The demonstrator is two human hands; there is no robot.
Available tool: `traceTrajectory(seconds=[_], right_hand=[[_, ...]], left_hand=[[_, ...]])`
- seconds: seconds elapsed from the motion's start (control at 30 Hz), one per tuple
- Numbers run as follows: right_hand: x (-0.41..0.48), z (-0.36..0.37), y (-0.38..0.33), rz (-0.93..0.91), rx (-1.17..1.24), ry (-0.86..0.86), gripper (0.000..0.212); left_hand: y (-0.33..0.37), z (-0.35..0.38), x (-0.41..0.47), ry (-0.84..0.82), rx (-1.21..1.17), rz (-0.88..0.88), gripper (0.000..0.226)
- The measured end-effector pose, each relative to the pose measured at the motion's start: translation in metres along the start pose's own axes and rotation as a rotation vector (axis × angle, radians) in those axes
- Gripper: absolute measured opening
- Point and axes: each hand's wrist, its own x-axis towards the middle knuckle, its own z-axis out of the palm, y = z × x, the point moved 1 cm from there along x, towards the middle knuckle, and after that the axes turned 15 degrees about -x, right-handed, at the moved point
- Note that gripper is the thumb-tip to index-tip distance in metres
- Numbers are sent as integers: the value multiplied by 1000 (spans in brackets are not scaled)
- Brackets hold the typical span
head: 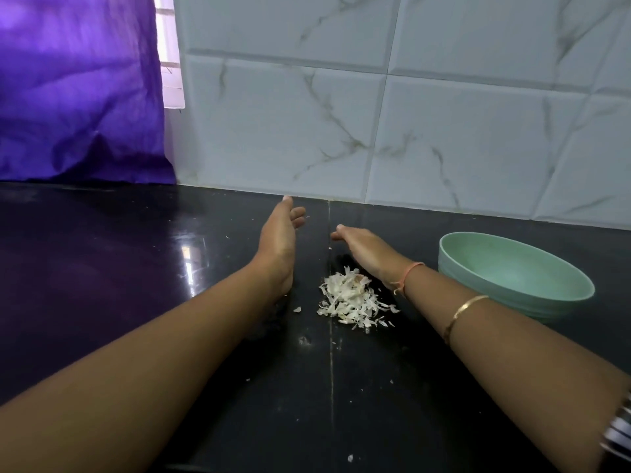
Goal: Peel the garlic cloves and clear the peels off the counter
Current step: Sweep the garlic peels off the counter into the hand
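A small heap of pale garlic peels [350, 300] lies on the black counter [170, 268], between my two forearms. My left hand [278, 237] stands on its edge on the counter beyond and left of the heap, fingers straight, holding nothing. My right hand [362, 247] lies palm down just beyond and right of the heap, fingers stretched toward the wall, holding nothing. A pale green bowl [512, 278] stands to the right of my right wrist; no cloves show inside it from this angle.
A white marble-look tiled wall [409, 114] closes the back of the counter. A purple curtain [75, 90] hangs at the back left. Stray peel flecks [350, 458] dot the counter nearer to me. A seam [330, 370] runs front to back through the counter.
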Motion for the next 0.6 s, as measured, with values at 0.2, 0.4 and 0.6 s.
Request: traceTrajectory(seconds=[0.2,0.4,0.6], right_hand=[[8,5,3,-40,-248,-75,52],[-12,1,15,-142,21,30,45],[-37,-2,13,-184,451,8,41]], left_hand=[[-2,-3,7,-14,91,-24,39],[-4,-1,3,-81,98,-110,44],[-5,4,-7,-194,186,-190,51]])
